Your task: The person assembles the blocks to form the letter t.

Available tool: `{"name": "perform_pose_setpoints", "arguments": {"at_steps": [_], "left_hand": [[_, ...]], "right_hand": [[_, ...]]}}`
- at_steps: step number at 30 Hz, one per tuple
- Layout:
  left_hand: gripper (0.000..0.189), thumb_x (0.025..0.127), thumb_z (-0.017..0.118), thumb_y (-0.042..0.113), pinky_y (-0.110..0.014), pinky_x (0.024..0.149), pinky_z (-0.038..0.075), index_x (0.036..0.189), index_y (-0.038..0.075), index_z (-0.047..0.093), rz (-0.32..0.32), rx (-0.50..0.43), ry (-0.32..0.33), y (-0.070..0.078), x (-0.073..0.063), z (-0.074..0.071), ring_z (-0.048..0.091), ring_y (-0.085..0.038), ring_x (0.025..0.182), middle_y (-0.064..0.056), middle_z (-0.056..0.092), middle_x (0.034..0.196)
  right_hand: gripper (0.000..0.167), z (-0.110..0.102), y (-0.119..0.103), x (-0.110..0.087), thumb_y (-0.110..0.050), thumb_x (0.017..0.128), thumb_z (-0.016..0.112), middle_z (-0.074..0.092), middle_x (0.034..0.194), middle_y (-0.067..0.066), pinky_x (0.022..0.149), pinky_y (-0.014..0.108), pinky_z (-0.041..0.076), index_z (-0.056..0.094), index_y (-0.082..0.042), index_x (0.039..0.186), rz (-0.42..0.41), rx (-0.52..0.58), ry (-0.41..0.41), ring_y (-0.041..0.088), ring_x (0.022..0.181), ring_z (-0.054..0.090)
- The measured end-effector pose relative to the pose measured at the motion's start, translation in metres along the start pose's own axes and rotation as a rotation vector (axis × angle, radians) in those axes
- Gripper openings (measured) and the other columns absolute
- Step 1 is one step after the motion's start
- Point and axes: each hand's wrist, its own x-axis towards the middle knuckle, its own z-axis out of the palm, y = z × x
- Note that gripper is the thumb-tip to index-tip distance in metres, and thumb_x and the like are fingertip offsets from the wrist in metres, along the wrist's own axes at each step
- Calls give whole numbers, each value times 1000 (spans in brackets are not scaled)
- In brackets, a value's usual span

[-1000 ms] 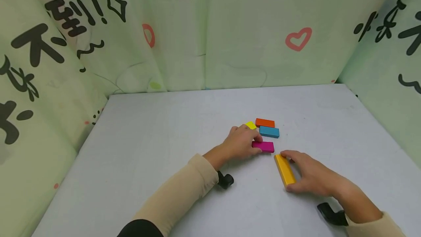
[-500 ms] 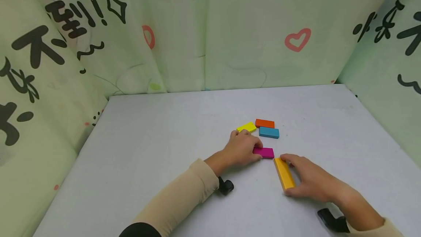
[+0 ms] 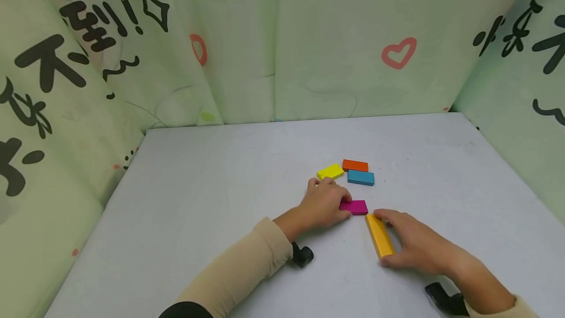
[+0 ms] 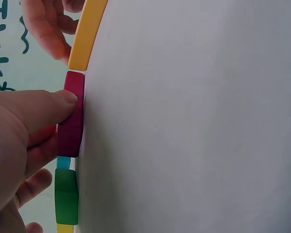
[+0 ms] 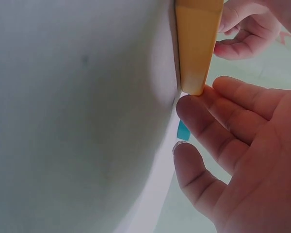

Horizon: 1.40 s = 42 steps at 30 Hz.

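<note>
Pale green curtains (image 3: 331,72) backed the white worktop (image 3: 220,171); the left hand (image 3: 324,204) pinched a magenta rectangular block (image 3: 358,207), the right hand (image 3: 417,240) an amber oblong block (image 3: 379,236) endwise, probably for controlling its angle.

Left of the left hand (image 3: 324,203), the tabletop (image 3: 207,190) leaves passage; rightward, a magenta block (image 3: 358,207) and amber block (image 3: 379,236) obstruct.

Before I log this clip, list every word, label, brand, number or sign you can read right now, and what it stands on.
"!": an exclamation mark on the green curtain, upper left.
A red heart outline, a sign without words, on the curtain.
Large black characters on the curtain, left and right: too slanted or cut off to read surely.
Blocks: no text visible.
</note>
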Motion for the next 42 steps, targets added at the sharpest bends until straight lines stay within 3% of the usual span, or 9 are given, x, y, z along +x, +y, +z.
{"name": "perform_pose_setpoints", "arguments": {"at_steps": [18,31,42], "left_hand": [[29,90,74,43,-40,95,30,115,28,74,1,6,-2,5,-5,0,44,-9,113,19,65,97],[33,91,73,44,-37,92,32,122,33,72,23,41,-28,8,-6,3,45,-10,113,16,67,111],[33,91,72,43,-37,91,32,123,34,71,30,47,-32,8,-6,3,45,-10,115,15,65,114]], "right_hand": [[101,5,-4,-1,-48,66,91,54,137,16,97,58,45,46,-3,144,-11,-2,15,34,120,52],[101,4,-3,-2,-49,67,90,54,135,16,96,58,46,45,-2,144,-45,-23,12,33,116,53],[104,3,-4,-2,-52,66,90,54,136,16,96,58,45,45,-1,145,-32,-22,10,35,119,53]]}}
